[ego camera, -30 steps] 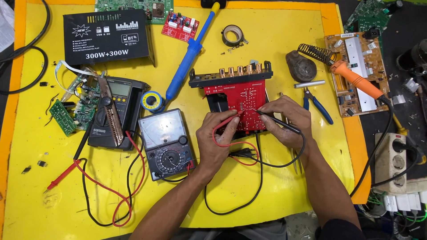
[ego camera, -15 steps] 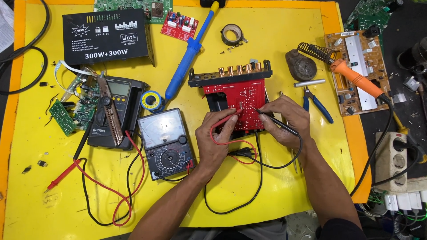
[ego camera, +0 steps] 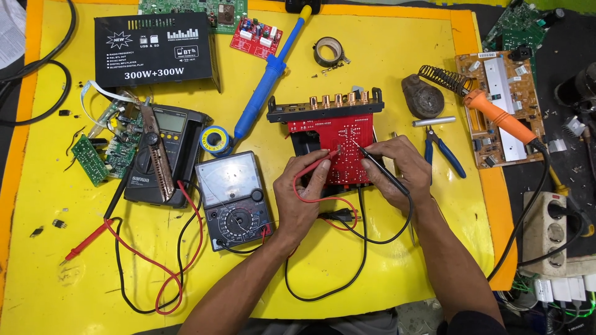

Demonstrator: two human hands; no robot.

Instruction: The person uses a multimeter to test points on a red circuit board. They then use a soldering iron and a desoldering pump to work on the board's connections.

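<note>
Red circuit board [ego camera: 335, 146] lies near the middle of the yellow worktop [ego camera: 385, 260], slightly right of centre, with a black panel carrying a row of copper-coloured sockets [ego camera: 338, 99] along its far edge; both hands work on its face.

At the far left, small green circuit boards [ego camera: 102, 155] with a white ribbon cable lie beside a dark digital multimeter [ego camera: 162, 154], whose own red and black leads [ego camera: 155, 273] loop toward the near edge. Behind them stands a black amplifier case [ego camera: 154, 51]. Next comes a small spool of solder [ego camera: 215, 138], then a blue solder sucker [ego camera: 267, 80] lying aslant, and below these an analogue multimeter [ego camera: 233, 198] with a pale dial face, just beside the left hand.

The left hand [ego camera: 302, 197] has its fingers clenched on a red probe [ego camera: 329, 155], pinched between thumb and forefinger, the tip touching the red board near its middle. The red wire curls back under the palm. The right hand [ego camera: 400, 169] grasps a black probe [ego camera: 380, 167] like a pen, its tip set on the board just beside the red one; the black wire sweeps down and round toward the near edge.

Behind the board sits a roll of tape [ego camera: 328, 51]. To the right lie blue-handled pliers [ego camera: 444, 152], a soldering-iron stand [ego camera: 428, 96] with a coiled holder, and an orange soldering iron [ego camera: 496, 115] resting across a brown circuit board [ego camera: 496, 74]. A white power strip [ego camera: 546, 232] lies off the worktop at the far right.
</note>
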